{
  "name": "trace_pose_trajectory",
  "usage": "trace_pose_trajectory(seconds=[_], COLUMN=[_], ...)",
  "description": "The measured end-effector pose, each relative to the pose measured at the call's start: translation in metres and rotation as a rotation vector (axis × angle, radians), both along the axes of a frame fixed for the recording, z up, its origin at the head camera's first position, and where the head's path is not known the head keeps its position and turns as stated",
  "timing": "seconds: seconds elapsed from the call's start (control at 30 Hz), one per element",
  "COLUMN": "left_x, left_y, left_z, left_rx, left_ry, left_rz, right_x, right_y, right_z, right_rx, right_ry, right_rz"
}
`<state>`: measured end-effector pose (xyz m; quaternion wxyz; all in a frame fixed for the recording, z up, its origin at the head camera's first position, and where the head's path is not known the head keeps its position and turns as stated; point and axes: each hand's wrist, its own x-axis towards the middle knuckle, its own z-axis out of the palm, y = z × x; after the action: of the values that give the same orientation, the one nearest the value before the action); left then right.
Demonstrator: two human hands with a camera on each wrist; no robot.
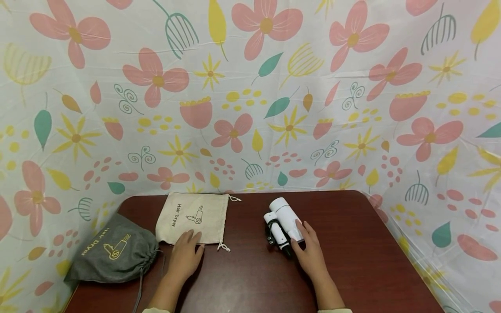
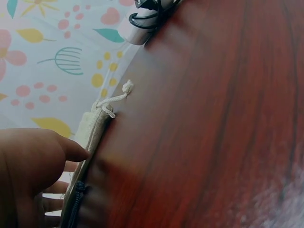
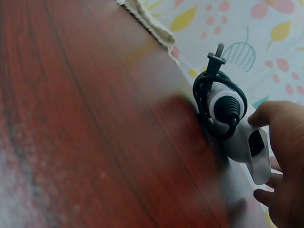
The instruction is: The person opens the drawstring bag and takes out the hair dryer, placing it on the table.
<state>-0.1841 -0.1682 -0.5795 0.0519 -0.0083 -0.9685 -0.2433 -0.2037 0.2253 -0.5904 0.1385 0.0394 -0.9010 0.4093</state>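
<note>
A beige drawstring bag point(image 1: 211, 217) printed "Hair Dryer" lies flat at the back left of the table. My left hand point(image 1: 185, 256) rests on its near edge, fingers loosely extended over the cloth and thumb beside the edge. To the right lies a white hair dryer point(image 1: 288, 219), its handle folded alongside the barrel and a black cord point(image 3: 197, 95) looped round the handle. My right hand point(image 1: 311, 252) touches the barrel's near end, with relaxed fingers along its right side and the thumb by the end. In the right wrist view, the plug point(image 3: 216, 59) sticks up from the cord.
A grey drawstring bag point(image 1: 117, 248), full-looking and printed with a yellow hair dryer, sits at the table's left edge, its cord trailing toward the front. The dark red-brown wooden table point(image 1: 250, 278) meets a flower-patterned curtain point(image 1: 250, 108) behind and at both sides.
</note>
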Motion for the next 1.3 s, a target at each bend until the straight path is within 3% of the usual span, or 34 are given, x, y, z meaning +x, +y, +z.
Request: trace_pose_trajectory(seconds=[0.23, 0.5, 0.83, 1.3], left_x=[-0.003, -0.008, -0.011, -0.016], left_y=[-0.001, -0.002, -0.004, -0.01], left_z=[-0.004, -0.006, -0.006, -0.006], left_rx=[-0.017, -0.009, -0.019, -0.041], left_ry=[-0.007, -0.004, 0.022, 0.05], left_rz=[0.001, 0.008, 0.018, 0.031], right_x=[-0.001, -0.005, -0.017, -0.035], right_y=[-0.002, -0.001, 0.0, 0.004], right_z=[0.0, 0.002, 0.0, 0.003], right_rx=[0.037, 0.036, 0.064, 0.074], right_ry=[0.018, -0.057, -0.033, -0.067], right_rz=[0.013, -0.011, -0.053, -0.093])
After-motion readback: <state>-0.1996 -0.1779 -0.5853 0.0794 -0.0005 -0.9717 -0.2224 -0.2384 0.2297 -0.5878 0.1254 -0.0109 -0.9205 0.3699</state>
